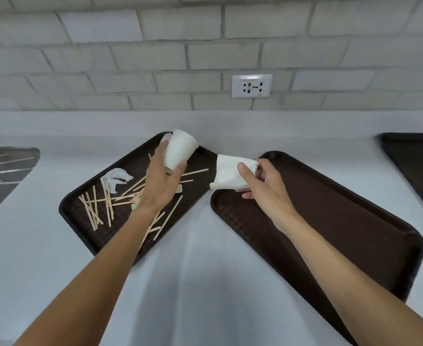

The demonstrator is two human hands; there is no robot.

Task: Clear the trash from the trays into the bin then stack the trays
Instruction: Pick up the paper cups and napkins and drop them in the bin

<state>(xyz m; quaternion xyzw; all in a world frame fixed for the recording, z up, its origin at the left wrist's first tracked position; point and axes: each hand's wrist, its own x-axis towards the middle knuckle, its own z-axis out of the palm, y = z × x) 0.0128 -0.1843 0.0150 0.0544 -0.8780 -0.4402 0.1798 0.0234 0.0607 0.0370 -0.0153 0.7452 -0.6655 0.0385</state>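
Two dark brown trays lie on the white counter. The left tray [80,213] holds several wooden stir sticks [98,208], a crumpled white tissue [115,178] and a small greenish scrap [135,203]. My left hand [160,186] is above this tray, shut on a white paper cup [179,151] that is tilted on its side. My right hand [260,186] hovers over the near-left corner of the right tray [330,221], shut on a folded white napkin [227,176]. The right tray's surface looks bare.
A third dark tray [420,166] shows at the far right edge. At the left edge the counter ends and a dark tiled floor [0,176] shows below. A brick wall with a power socket [252,86] rises behind the counter.
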